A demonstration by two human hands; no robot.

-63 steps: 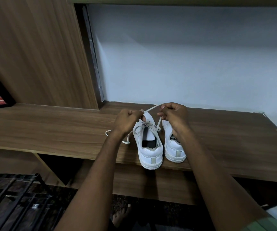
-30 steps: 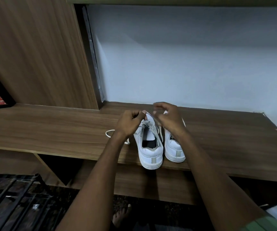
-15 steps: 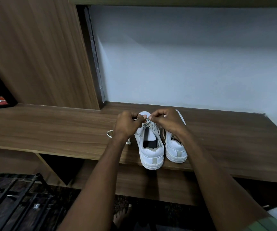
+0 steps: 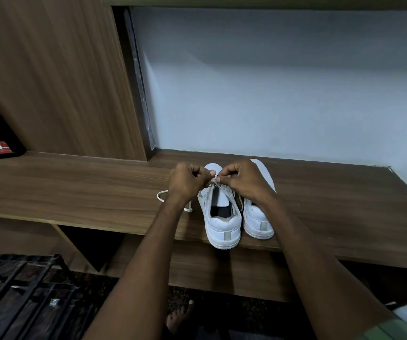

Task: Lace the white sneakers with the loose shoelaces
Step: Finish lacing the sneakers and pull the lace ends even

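Two white sneakers side by side on the wooden counter (image 4: 75, 187), heels out over the front edge, toes to the pale wall (image 4: 271, 82). Left sneaker (image 4: 222, 224) under both hands. Right sneaker (image 4: 258, 222) just beside it, touching or nearly so, partly hidden by the right wrist.

Left hand (image 4: 185, 180) curled tight, pinching the shoelace (image 4: 162, 193) near the top of the left sneaker. Right hand (image 4: 242, 177) curled too, pinching the same lace from the other side. Fingertips of both hands almost touching over the eyelets. A loose loop of lace lying on the counter to the left, trailing out from under the left wrist.

Step in hand, by the look of it: threading or pulling the lace through holes on the left sneaker. Lace crossings there, but too small to count. Probably still a good way to go, with so much lace slack. Laces on the right sneaker hidden, so no telling.

Next move likely needs a small, careful poke of the lace tip into the next hole, then a steady pull to take up the loop. Pull too hard and the sneaker could slide off the edge.

Writing: a small red sticker (image 4: 1, 147) on a dark thing far left, with a big "3". Other words too tiny to read. No brand showing on the sneakers.
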